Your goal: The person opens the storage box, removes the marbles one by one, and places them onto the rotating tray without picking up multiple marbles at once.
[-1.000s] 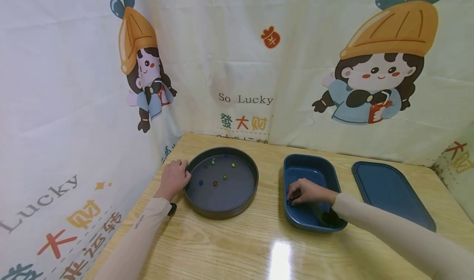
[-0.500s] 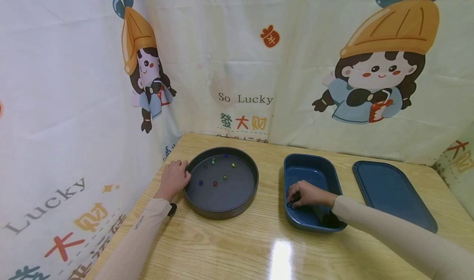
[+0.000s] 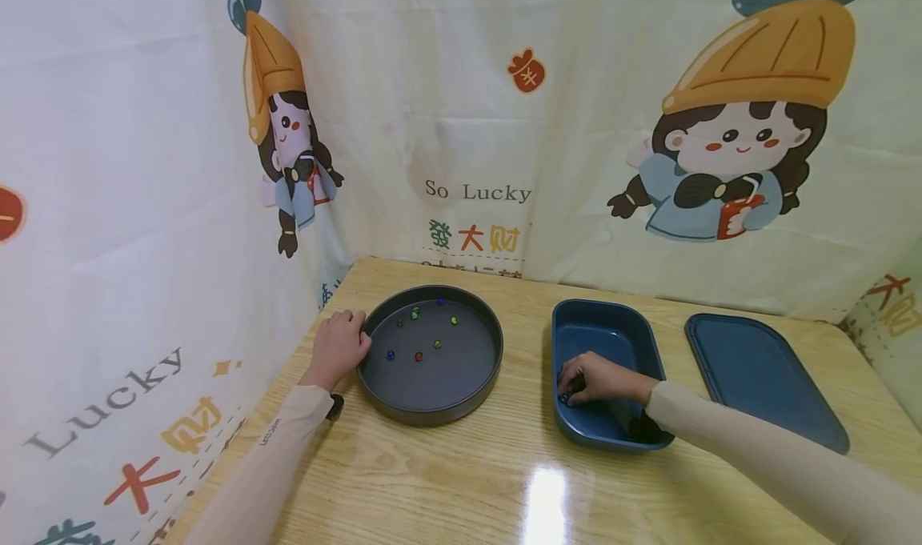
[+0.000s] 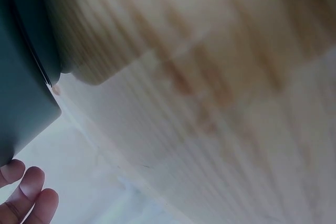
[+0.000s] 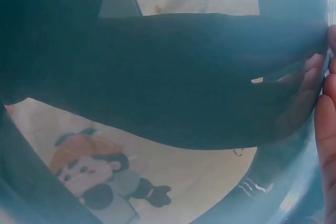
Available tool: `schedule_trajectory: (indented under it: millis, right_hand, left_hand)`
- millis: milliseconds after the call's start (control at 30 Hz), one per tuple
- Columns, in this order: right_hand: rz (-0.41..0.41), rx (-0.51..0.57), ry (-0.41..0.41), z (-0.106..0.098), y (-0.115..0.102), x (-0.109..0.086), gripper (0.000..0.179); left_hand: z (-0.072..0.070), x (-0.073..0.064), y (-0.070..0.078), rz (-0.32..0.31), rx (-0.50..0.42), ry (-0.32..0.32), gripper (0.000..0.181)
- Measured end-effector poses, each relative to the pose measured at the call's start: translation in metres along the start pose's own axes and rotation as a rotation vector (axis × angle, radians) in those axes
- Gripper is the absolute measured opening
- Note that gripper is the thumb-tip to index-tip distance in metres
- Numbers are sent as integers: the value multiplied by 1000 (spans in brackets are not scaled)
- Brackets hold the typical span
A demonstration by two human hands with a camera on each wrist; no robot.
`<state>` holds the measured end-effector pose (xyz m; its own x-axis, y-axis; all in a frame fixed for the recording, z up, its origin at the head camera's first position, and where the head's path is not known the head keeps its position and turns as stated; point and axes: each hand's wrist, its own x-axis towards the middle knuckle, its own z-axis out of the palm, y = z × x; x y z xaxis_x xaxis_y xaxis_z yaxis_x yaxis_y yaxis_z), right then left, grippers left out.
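Note:
A round dark grey pan [image 3: 432,386] stands on the left of the table, with several coloured glass marbles inside, among them a red marble [image 3: 419,357] and a blue marble [image 3: 390,355]. My left hand [image 3: 337,348] grips the pan's left rim; in the left wrist view its fingertips [image 4: 32,181] show beside the pan's wall [image 4: 26,108]. Inside a deep blue rectangular container [image 3: 608,321], my right hand [image 3: 598,375] reaches down with bent fingers at the left wall. Small dark glints show at its fingertips, but what they touch is too small to tell.
A flat blue lid [image 3: 767,381] lies on the wooden table [image 3: 446,481] to the right of the container. A printed curtain [image 3: 461,89] hangs close behind the table and along its left side. Bare wood separates pan and container.
My right hand has shifted only slightly at the container's left wall, its fingers still low. The left hand, pan and marbles stay in place.

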<state>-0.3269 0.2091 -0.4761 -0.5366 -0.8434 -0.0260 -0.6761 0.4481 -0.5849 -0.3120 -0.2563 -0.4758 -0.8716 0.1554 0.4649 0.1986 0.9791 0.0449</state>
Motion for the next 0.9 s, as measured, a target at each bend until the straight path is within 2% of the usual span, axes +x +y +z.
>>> schedule_trajectory:
  millis: [200,367,567,700,900]
  right_hand:
    - [-28,-12,-2,-2,-2,-3,10]
    - [-15,-10,24,-10,-5,-6,10]
    - [-37,-37,79,-26,-13,-9,11]
    - [-21,-48,107,-39,-20,-9,12]
    - [-22,-90,158,-62,-33,-3,15]
  left_hand:
    - [1,0,-1,7,5,-4,16]
    - [0,-1,-1,8,8,-1,16]
    - [0,0,-1,5,10,-3,16]
    - [0,0,0,-3,13,-17,16]
    - [1,1,0,-17,9,-33,15]
